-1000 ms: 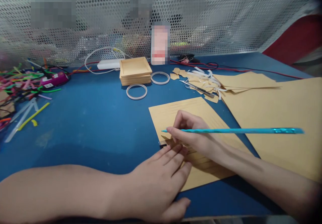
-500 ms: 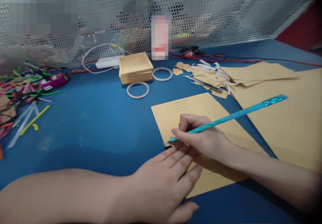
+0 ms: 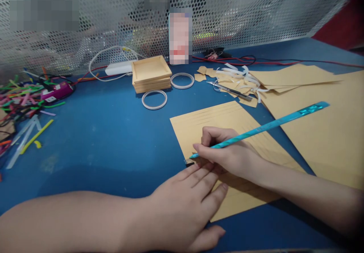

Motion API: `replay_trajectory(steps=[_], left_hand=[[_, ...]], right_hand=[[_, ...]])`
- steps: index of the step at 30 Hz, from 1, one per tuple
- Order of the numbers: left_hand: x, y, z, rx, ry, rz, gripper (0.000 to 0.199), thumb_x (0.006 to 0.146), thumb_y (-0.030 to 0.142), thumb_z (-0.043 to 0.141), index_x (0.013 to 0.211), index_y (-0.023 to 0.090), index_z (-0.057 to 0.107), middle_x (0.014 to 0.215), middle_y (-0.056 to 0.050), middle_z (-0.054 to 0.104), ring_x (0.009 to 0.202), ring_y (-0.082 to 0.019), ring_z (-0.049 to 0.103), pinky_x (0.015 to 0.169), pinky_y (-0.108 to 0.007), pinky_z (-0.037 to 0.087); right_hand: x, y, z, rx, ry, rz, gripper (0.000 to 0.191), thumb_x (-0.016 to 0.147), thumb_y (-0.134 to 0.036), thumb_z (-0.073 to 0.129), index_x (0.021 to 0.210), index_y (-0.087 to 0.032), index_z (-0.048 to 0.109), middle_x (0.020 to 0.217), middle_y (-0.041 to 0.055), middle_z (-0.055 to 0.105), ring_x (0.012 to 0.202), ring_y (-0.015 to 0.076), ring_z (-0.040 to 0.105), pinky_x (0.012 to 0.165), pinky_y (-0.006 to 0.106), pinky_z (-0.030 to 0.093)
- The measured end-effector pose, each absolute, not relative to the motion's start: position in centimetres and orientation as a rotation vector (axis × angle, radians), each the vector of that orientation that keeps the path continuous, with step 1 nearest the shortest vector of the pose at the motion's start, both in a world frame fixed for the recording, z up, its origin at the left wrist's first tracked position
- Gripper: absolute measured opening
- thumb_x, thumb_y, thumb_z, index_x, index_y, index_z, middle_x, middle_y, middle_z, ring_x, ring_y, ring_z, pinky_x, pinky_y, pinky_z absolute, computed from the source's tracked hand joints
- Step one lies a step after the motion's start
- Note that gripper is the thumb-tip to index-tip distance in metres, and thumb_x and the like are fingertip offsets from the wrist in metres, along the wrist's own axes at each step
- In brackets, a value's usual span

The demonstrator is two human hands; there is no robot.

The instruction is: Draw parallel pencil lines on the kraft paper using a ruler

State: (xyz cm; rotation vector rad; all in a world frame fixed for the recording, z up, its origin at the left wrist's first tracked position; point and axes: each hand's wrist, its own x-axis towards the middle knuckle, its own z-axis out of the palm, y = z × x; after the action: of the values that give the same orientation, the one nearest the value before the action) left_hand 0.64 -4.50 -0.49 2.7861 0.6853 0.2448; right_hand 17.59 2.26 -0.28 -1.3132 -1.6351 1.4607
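A tan paper sheet (image 3: 241, 120) with rows of short pencil lines lies on the blue table (image 3: 99, 131). My right hand (image 3: 233, 152) grips a turquoise pencil (image 3: 267, 126), its tip low at the sheet's left edge. Spread over the sheet's lower left part, my left hand (image 3: 190, 200) lies with its fingers apart, the fingertips close below my right hand. A small dark-ended strip (image 3: 189, 163), perhaps a ruler, shows at the left edge by my left fingertips; the rest of it is hidden under the hands.
A stack of tan square trays (image 3: 152, 71) and two tape rings (image 3: 154, 99) stand farther back. Paper scraps, white strips and a craft knife (image 3: 230, 90) lie behind the sheet. Large tan paper (image 3: 321, 131) is at right, colourful sticks (image 3: 36, 137) at left.
The view has shifted slightly, so the table items sit a little higher and farther left. Both hands keep nearly the same pose, and the pencil tip stays near the sheet's left edge.
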Motion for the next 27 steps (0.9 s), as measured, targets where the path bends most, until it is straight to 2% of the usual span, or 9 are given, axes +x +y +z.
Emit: replay_trajectory(steps=[6,16,19,22,27], left_hand=[[0.69,-4.49,-0.47,2.774,0.686,0.223,0.057,0.099,0.042,0.035,0.139,0.003,0.04,0.148,-0.024,0.034,0.143,-0.031,0.016,0.118,-0.04,0.015],[0.75,-4.46,-0.44,2.767,0.684,0.242,0.056,0.098,0.041,0.036,0.138,0.002,0.041,0.147,-0.025,0.035,0.142,-0.032,0.02,0.118,-0.039,0.013],[0.73,-4.46,-0.45,2.756,0.687,0.236,0.057,0.098,0.042,0.036,0.138,0.002,0.041,0.146,-0.024,0.036,0.141,-0.032,0.022,0.118,-0.039,0.014],[0.72,-4.47,-0.41,2.742,0.688,0.224,0.057,0.098,0.042,0.036,0.138,0.002,0.041,0.146,-0.024,0.038,0.141,-0.031,0.024,0.118,-0.039,0.014],[0.72,-4.56,-0.34,2.735,0.685,0.232,0.057,0.098,0.042,0.038,0.138,0.001,0.041,0.145,-0.024,0.038,0.141,-0.032,0.023,0.118,-0.04,0.016]], right_hand=[[17.61,2.28,-0.22,-1.327,-1.656,1.427,0.025,0.07,-0.018,0.062,0.055,-0.021,0.043,0.047,-0.0052,0.055,0.044,0.0101,0.053,0.04,0.019,0.036],[17.71,2.26,-0.23,-1.312,-1.661,1.412,0.025,0.071,-0.019,0.063,0.055,-0.021,0.044,0.047,-0.0051,0.054,0.043,0.0097,0.052,0.04,0.019,0.037],[17.61,2.4,-0.44,-1.297,-1.591,1.416,0.028,0.074,-0.027,0.067,0.058,-0.021,0.044,0.047,-0.0052,0.053,0.042,0.0099,0.052,0.038,0.02,0.038],[17.6,2.58,-0.63,-1.253,-1.534,1.46,0.028,0.076,-0.036,0.069,0.065,-0.022,0.047,0.053,-0.0037,0.058,0.047,0.0117,0.056,0.043,0.022,0.044],[17.94,2.38,-0.71,-1.26,-1.566,1.494,0.024,0.075,-0.035,0.071,0.074,-0.021,0.051,0.062,-0.002,0.062,0.055,0.0138,0.061,0.046,0.023,0.046]])
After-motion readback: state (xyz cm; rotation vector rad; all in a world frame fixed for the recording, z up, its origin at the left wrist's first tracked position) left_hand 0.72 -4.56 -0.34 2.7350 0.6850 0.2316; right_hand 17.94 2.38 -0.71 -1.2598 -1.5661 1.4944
